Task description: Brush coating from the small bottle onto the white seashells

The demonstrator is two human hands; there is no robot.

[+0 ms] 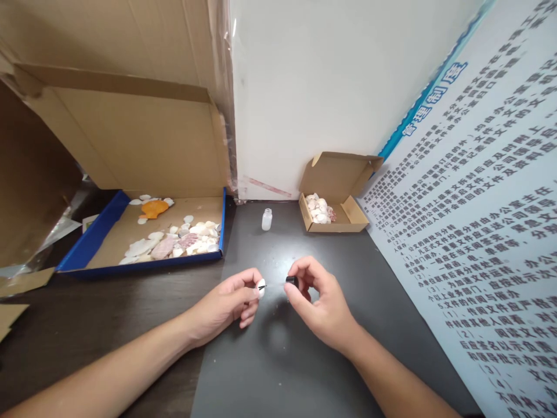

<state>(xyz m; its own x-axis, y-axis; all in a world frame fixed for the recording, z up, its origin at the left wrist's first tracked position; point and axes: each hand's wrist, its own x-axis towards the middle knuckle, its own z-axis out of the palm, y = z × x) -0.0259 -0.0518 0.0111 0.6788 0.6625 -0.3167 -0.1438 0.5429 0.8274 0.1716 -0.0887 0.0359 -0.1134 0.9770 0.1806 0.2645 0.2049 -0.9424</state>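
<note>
My left hand is closed, pinching a small white seashell between thumb and fingertips. A thin dark mark or tip shows against the shell's face. Across a short gap, my right hand grips a black bottle cap between thumb and fingers. From the cap a faint thin stem seems to point left at the shell; whether it touches the shell I cannot tell. Beyond both hands, a small translucent white bottle stands upright without a cap on the dark table.
On the left lies an open blue-edged cardboard box with many shells and an orange shell. At the back right sits a small open cardboard box holding shells. A white wall and a printed poster border the table.
</note>
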